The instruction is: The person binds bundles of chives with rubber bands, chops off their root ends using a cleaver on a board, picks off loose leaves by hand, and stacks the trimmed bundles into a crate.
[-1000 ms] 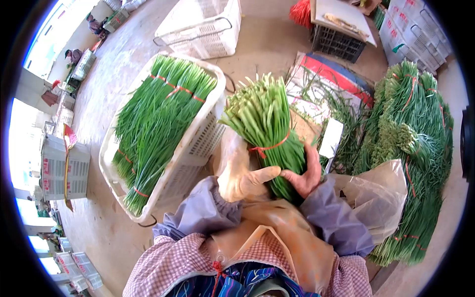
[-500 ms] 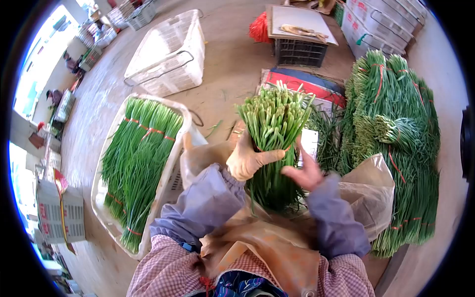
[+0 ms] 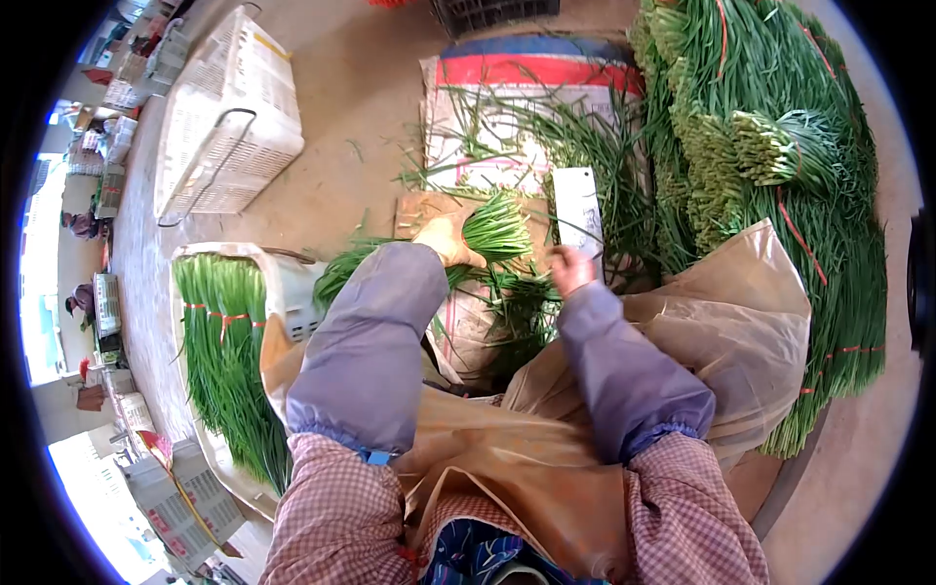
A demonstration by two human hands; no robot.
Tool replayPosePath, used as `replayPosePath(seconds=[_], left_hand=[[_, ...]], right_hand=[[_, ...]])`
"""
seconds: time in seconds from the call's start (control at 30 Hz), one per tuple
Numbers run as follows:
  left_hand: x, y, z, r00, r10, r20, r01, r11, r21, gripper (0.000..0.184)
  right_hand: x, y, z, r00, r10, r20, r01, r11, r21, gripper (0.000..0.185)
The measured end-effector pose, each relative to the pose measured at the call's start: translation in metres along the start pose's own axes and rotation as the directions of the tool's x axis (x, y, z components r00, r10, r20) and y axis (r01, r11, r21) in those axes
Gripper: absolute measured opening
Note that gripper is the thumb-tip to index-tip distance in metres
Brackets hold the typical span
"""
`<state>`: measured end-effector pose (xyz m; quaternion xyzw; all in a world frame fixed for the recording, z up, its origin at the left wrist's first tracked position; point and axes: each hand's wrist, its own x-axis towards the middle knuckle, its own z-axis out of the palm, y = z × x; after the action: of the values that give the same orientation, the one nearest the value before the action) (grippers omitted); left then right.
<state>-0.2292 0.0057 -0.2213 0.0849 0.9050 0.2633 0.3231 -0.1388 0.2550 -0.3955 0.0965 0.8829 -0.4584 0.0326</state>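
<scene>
My left hand (image 3: 447, 240), in a pale glove, is closed around a bunch of green chives (image 3: 495, 229). The bunch lies sideways over a brown board (image 3: 419, 212), its cut stem ends facing right and its leaves trailing left. My right hand (image 3: 572, 271), blurred, is at the lower end of a flat white blade (image 3: 579, 210) with a hole in one corner, like a cleaver's. Its fingers look bent, but whether they grip a handle is hidden. Loose green leaves (image 3: 522, 307) lie between the hands.
At right rises a large stack of banded chives (image 3: 756, 107). A white crate (image 3: 255, 255) of banded chives stands at left; another white crate (image 3: 234, 127) is behind it. Leaf scraps cover a printed sack (image 3: 458, 127). A black crate (image 3: 492, 15) is at the top.
The chive bunch, upright between both hands before, now lies sideways in my left hand. My right hand has left it and is at the white blade. The view has tilted down.
</scene>
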Motion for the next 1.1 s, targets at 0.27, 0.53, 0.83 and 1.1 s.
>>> replayPosePath(seconds=[0.27, 0.53, 0.83, 1.1], left_hand=[[0.047, -0.068, 0.054, 0.978, -0.189, 0.084, 0.201, 0.966, -0.165, 0.103], [0.057, -0.029, 0.061, 0.968, -0.243, -0.065, 0.252, 0.932, 0.261, 0.139], [0.07, -0.03, 0.106, 0.925, -0.18, -0.333, 0.308, 0.87, 0.384, 0.131], [0.078, -0.036, 0.101, 0.934, -0.188, -0.303, 0.289, 0.897, 0.334, 0.115]], right_hand=[[0.009, 0.063, -0.047, 0.972, 0.231, -0.045, -0.23, 0.885, -0.404, 0.05], [0.04, 0.043, -0.068, 0.729, 0.536, 0.426, -0.67, 0.687, 0.283, 0.03], [0.012, -0.046, -0.045, 1.0, 0.007, 0.015, -0.005, 0.992, -0.126, 0.02], [0.004, -0.071, -0.041, 0.98, -0.089, 0.178, 0.128, 0.966, -0.224, 0.024]])
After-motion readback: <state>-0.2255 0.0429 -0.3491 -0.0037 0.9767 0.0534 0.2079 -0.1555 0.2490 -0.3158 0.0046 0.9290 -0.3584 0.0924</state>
